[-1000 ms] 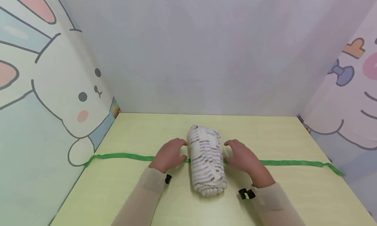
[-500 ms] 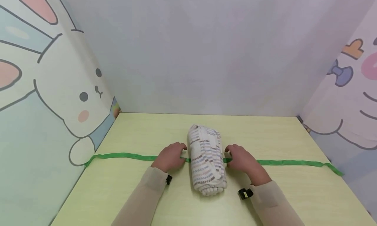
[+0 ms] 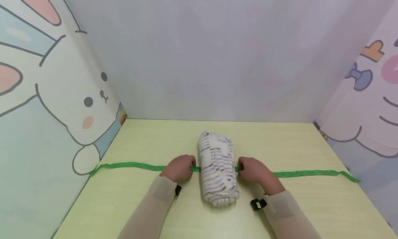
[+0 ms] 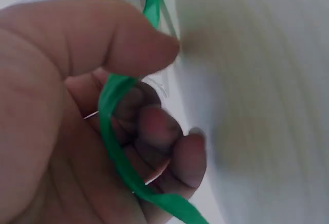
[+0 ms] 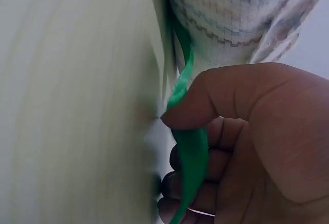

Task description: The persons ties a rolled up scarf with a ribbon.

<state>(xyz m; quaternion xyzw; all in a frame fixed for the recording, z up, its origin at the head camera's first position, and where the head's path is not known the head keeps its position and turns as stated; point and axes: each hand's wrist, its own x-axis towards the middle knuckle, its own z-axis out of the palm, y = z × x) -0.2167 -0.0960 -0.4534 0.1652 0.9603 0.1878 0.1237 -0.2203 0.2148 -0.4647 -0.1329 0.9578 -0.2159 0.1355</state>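
A rolled-up cloth [image 3: 218, 169], white with rows of coloured dashes, lies lengthwise on the table. Beneath it a green ribbon [image 3: 133, 165] runs crosswise; the stretch under the roll is hidden. My left hand [image 3: 179, 168] pinches the ribbon just left of the roll. In the left wrist view the ribbon [image 4: 115, 147] passes behind the thumb and along the curled fingers. On the other side my right hand [image 3: 255, 170] pinches it close to the roll. The right wrist view has the ribbon [image 5: 193, 157] between the thumb and bent fingers, low at the tabletop.
The pale yellow table [image 3: 155, 138] ends at a plain grey-white back wall [image 3: 217, 59]. Side panels with cartoon drawings, a rabbit [image 3: 71, 104] among them at left, flank it. The ribbon's right end [image 3: 351, 176] reaches the table's right edge.
Both hands have come down beside the roll, and their fingers have closed on the ribbon. The ribbon's right end has drawn slightly inward. The cloth roll stays in place.
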